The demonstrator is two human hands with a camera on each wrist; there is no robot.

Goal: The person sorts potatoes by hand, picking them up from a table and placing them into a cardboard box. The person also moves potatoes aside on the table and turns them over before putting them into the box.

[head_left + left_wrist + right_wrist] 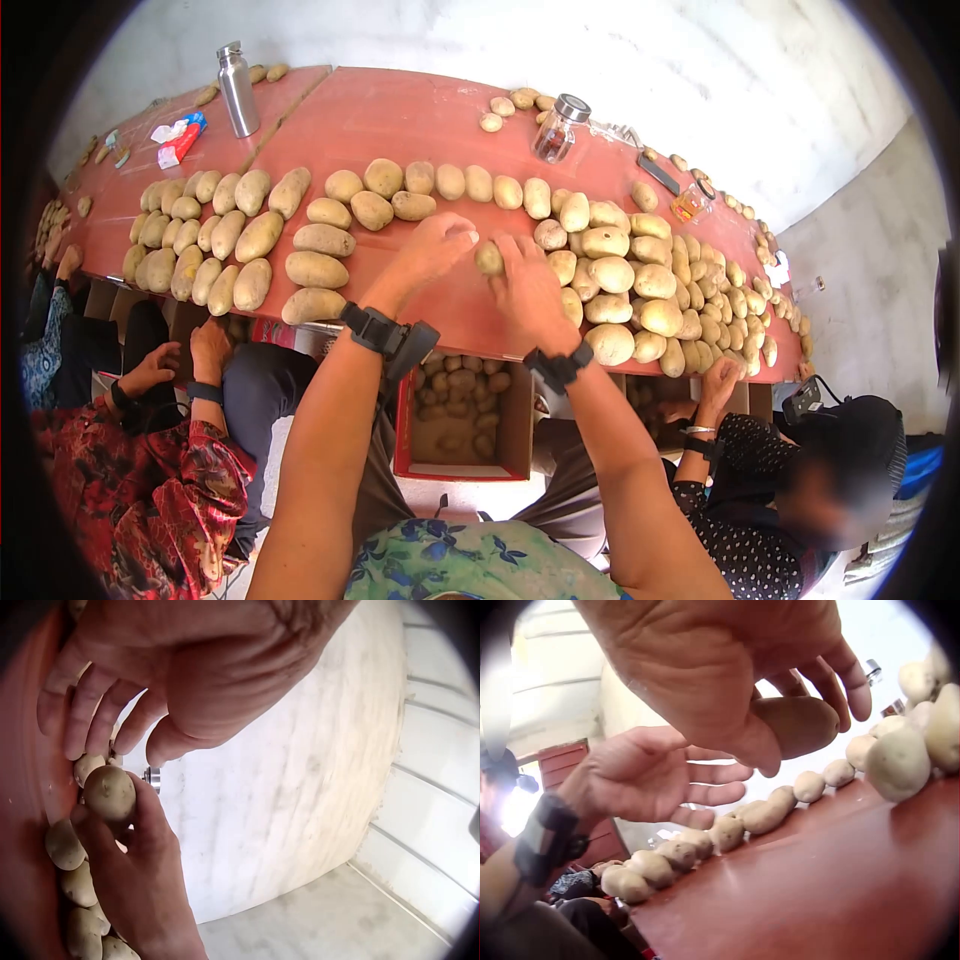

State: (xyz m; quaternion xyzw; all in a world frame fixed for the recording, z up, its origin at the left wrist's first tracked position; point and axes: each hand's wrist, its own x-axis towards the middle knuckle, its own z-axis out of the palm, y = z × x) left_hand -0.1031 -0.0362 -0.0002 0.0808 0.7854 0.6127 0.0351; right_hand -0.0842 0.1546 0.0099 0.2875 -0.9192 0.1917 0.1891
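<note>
My right hand [528, 290] grips a potato [489, 258] between thumb and fingers, above the red table [455, 310]. In the right wrist view this potato [799, 726] looks long and smooth, held clear of the tabletop. My left hand [430, 255] is just to its left, fingers loosely spread and holding nothing. Seen from the left wrist, the left palm [225, 667] hovers over the potato's rounded end [109, 793]. A curved row of potatoes [450, 183] lies beyond both hands, and a heap of potatoes [610, 273] is piled beside the right hand.
More potatoes [228, 235] stand in rows at left. A box of potatoes [405, 430] sits below the table edge. Toward the back are a steel bottle [238, 95], a tissue pack [180, 140], a glass jar [553, 140] and a phone [658, 172]. People sit close on both sides.
</note>
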